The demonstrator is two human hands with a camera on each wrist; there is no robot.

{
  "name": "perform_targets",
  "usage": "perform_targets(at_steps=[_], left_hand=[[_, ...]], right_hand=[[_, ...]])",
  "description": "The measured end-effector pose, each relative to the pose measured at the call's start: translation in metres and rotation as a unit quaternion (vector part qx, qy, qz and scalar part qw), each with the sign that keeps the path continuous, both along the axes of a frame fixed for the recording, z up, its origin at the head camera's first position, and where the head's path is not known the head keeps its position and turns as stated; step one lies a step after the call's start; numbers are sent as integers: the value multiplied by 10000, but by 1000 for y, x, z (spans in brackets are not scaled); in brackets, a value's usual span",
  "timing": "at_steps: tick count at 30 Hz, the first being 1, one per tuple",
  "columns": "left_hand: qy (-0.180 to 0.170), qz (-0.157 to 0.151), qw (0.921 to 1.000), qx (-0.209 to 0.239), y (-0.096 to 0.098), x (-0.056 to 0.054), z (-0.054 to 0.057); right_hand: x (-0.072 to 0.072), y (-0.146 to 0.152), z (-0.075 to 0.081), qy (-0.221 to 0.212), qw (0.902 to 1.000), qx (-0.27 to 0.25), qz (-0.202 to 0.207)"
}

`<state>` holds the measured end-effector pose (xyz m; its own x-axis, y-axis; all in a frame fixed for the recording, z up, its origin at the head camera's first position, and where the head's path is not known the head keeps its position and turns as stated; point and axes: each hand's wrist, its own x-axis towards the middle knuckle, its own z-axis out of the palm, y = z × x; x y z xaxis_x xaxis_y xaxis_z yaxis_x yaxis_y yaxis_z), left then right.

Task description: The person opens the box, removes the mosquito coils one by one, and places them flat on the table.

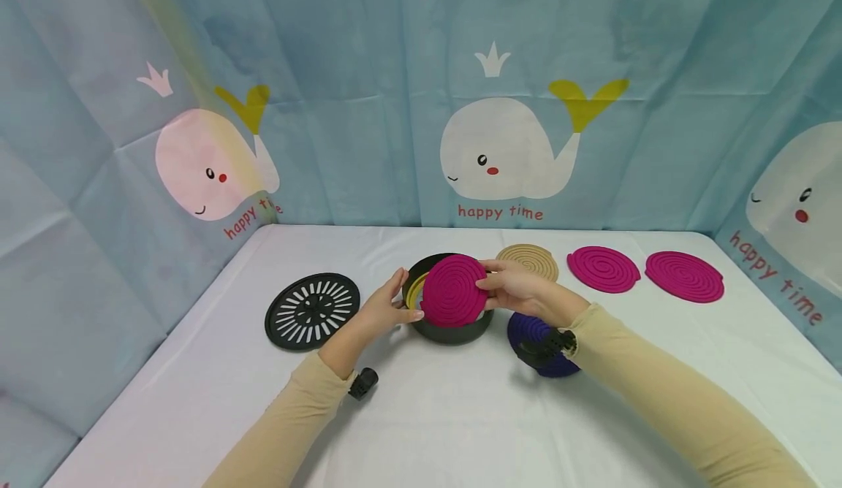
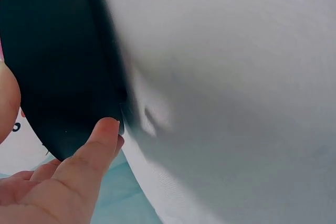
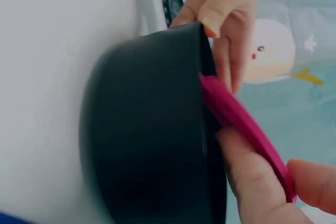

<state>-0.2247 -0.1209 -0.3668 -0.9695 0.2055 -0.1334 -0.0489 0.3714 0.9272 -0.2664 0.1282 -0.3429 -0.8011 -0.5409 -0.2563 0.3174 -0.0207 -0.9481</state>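
My right hand point(image 1: 520, 288) pinches a magenta spiral coaster point(image 1: 454, 291) by its edge, thumb on one face and fingers on the other. The coaster is tilted over the mouth of a round black container point(image 1: 449, 336); in the right wrist view its lower edge dips inside the rim. Inside the container a yellow ring-like edge point(image 1: 412, 292) shows, and the rest is hidden behind the coaster. At the container's left side my left hand point(image 1: 383, 308) holds the wall, with a finger point(image 2: 102, 135) along the outside and the thumb at the rim.
A black slotted round disc point(image 1: 313, 311) lies to the left. Behind my right hand lies a beige spiral coaster point(image 1: 529, 258), and a dark blue one point(image 1: 552, 364) is under my right wrist. Two more magenta coasters point(image 1: 603, 269) lie at the right on the white table point(image 1: 447, 429).
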Motion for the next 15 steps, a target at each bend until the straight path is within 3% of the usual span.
perform_targets(at_steps=[15], left_hand=[[65,187,9998,-52,2,-1,-4]], right_hand=[[21,61,27,204,9995,-48,-242]])
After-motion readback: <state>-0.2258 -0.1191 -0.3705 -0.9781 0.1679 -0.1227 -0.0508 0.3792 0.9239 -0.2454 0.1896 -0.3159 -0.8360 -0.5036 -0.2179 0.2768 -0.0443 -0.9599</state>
